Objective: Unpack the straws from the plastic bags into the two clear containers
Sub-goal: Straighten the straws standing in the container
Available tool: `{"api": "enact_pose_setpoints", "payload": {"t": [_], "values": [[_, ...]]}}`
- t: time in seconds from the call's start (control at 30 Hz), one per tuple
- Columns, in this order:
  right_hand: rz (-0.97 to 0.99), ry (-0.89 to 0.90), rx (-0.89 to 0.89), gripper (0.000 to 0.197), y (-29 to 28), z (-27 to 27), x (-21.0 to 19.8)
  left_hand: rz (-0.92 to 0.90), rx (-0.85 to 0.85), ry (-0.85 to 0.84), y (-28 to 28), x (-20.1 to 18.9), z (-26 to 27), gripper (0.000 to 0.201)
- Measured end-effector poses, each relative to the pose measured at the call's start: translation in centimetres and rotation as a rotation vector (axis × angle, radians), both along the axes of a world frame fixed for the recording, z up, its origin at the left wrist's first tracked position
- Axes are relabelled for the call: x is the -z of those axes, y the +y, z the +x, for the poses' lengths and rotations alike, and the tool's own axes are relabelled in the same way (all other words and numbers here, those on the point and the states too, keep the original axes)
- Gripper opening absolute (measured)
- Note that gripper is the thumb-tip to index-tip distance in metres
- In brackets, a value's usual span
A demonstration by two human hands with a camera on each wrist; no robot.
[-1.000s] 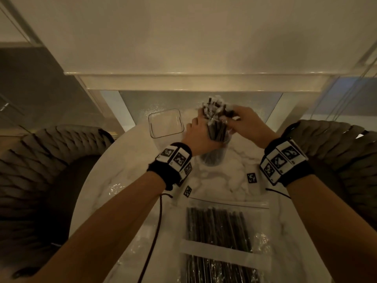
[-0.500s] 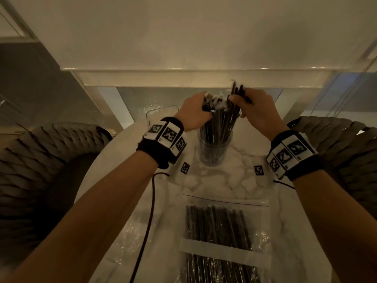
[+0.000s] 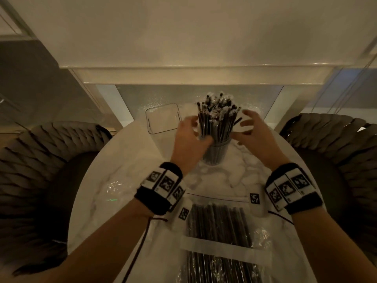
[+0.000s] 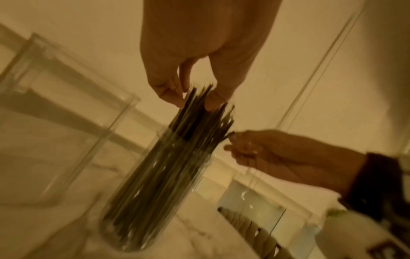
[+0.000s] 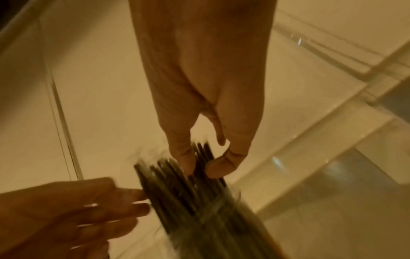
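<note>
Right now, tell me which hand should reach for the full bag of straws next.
Probably either; slightly the right hand. Both hands are open beside the straws in the round container, and the full bag lies near the body, nearer the right forearm than the left hand.

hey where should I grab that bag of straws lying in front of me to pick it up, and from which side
Judging by its pose, the bag of straws lies flat with the straws running away from you. Probably best to come from above and pinch the far end, where a clear strip of plastic past the straw tips gives the fingers empty film to close on. Gripping across the middle would likely squeeze the straws.
</note>
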State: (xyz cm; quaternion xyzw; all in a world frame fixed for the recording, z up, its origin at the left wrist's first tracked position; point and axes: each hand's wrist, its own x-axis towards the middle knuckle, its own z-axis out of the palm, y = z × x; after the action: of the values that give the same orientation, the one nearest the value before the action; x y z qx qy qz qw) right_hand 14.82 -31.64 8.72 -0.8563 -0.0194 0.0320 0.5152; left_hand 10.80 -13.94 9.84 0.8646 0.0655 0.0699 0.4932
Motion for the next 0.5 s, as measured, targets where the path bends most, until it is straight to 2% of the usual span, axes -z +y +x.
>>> {"api": "enact_pose_setpoints", "payload": {"t": [0.07,0.1,0.17,0.23,0.27,0.4,0.5], "values": [[-0.027,-0.024,-0.028,0.044,1.4,0.5,0.8,0.156,0.11,0.064,-1.1,1.5,0.5,0.071],[-0.038,-0.058,-0.021,0.033,1.9,0.9,0.6,0.194,0.115,0.073,-1.4,1.9,1.1,0.072],[-0.04,-0.124,-0.014,0.018,2.5,2.1,-0.8,0.22,0.063,0.055,-1.3,1.7,2.7,0.052],[-0.094,-0.185,-0.026,0.017,2.4,3.2,-2.9,0.262,0.055,0.007,-0.6,0.6,3.9,0.03],[-0.119,-0.2,-0.047,0.019,2.2,3.8,-3.7,0.263,0.067,-0.007,-0.3,0.0,4.4,0.026],[-0.258,-0.211,-0.122,0.029,2.4,4.8,-4.2,0.294,0.14,0.024,0.2,-1.5,5.2,0.024],[-0.314,-0.209,-0.166,0.02,2.7,4.1,-3.0,0.301,0.212,0.1,0.2,-1.3,4.6,0.025]]}}
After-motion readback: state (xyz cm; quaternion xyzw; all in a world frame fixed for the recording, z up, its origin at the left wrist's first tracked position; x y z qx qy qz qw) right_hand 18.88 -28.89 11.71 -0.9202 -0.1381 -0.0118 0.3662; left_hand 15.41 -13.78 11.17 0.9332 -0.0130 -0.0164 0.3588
